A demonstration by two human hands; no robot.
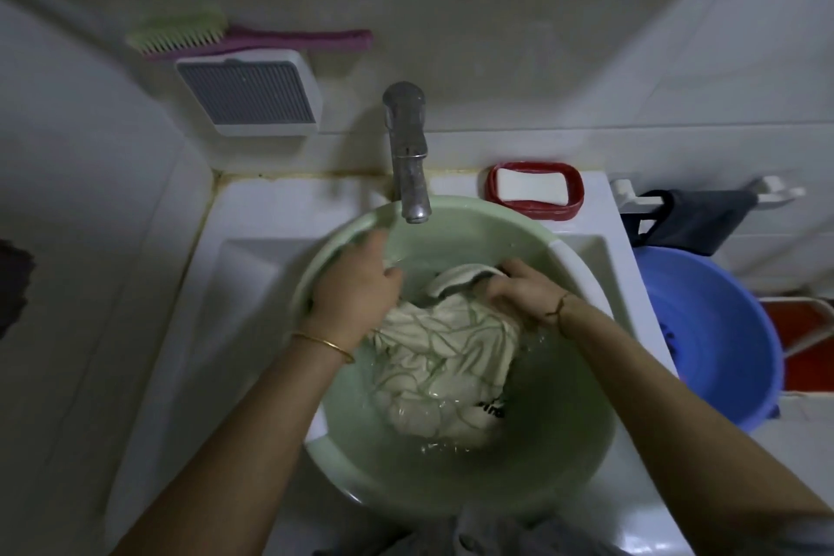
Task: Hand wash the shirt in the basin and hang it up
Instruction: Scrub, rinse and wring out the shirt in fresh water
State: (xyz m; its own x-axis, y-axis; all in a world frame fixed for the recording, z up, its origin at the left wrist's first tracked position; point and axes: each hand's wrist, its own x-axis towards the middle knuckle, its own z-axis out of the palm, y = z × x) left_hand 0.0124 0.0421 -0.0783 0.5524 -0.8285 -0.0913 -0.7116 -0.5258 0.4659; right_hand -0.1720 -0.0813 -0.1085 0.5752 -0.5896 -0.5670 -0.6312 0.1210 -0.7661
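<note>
Rubbing the shirt [447, 370] clean looks like the job right now. The shirt is wet and lies in the middle of the green basin [474, 230], partly under the water. The left hand [356, 284] is at about 10 o'clock in the basin, with its fingers curled on a bunch of cloth. The right hand [519, 291] is at about 2 o'clock and grips the cloth near the collar.

To do it well, hold both bunches tight and rub them on each other. Stay low over the water so it does not splash out. The soap [532, 187] sits at 1 o'clock, just past the rim, if more is needed. I can see no water coming from the tap [408, 158] at 12 o'clock.
</note>
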